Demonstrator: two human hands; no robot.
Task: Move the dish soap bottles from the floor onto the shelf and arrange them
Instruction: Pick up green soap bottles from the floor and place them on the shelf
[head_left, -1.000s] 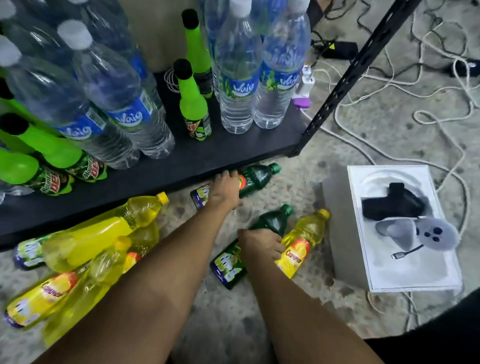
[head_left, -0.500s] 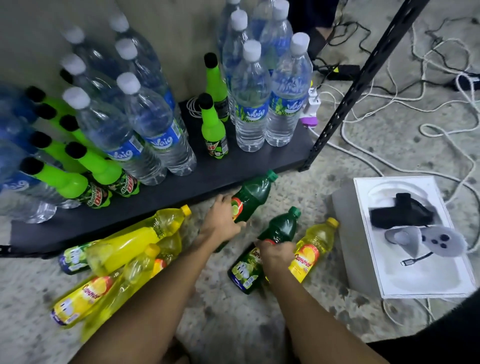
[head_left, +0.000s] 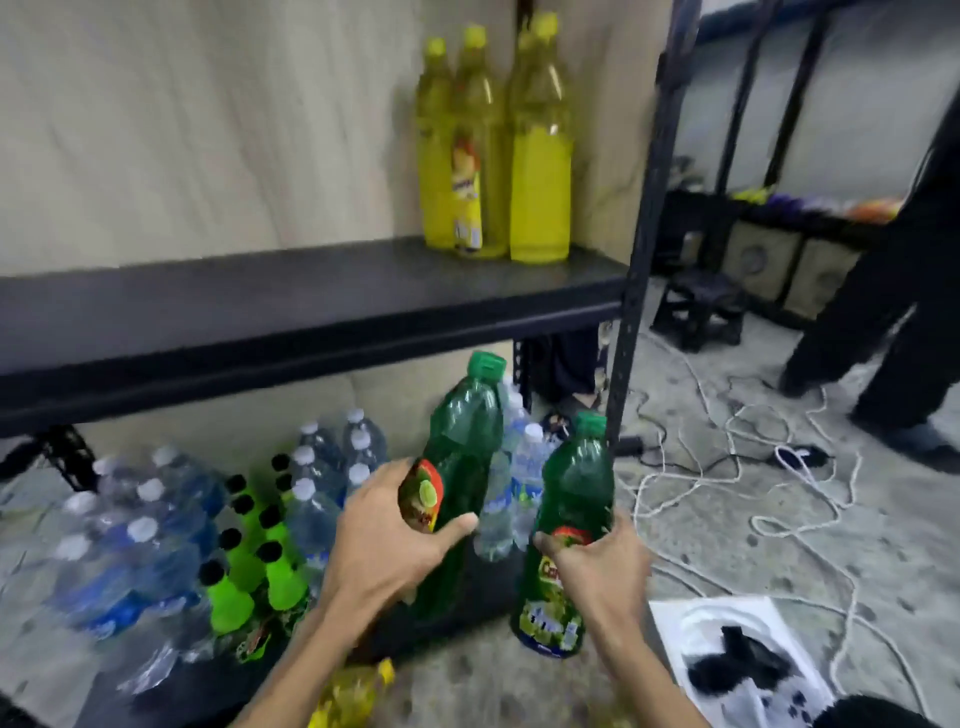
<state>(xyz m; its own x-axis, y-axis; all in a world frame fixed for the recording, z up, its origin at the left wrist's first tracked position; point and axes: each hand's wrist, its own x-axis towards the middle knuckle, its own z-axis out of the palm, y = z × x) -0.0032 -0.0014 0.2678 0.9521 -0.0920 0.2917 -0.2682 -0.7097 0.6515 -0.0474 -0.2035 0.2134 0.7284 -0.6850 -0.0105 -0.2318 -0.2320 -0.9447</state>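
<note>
My left hand (head_left: 384, 540) grips a green dish soap bottle (head_left: 462, 441) around its label, held upright above the floor. My right hand (head_left: 602, 566) grips a second green bottle (head_left: 571, 493), also upright, just to the right of the first. Both bottles hang in front of the lower shelf, below the black middle shelf (head_left: 311, 306). Several yellow dish soap bottles (head_left: 493, 156) stand upright at the right end of that middle shelf. The cap end of another yellow bottle (head_left: 358, 691) shows on the floor between my arms.
The lower shelf holds water bottles (head_left: 156, 545) and lime-green bottles with black caps (head_left: 249, 566). A black upright post (head_left: 639, 260) stands at the shelf's right corner. White cables (head_left: 753, 467) cross the floor. A white box (head_left: 737, 665) lies at the lower right, and a person's dark-trousered legs (head_left: 893, 312) stand at the far right.
Both hands have lifted their green bottles off the floor and turned them upright. The view has swung upward, bringing the middle shelf and its yellow bottles into sight.
</note>
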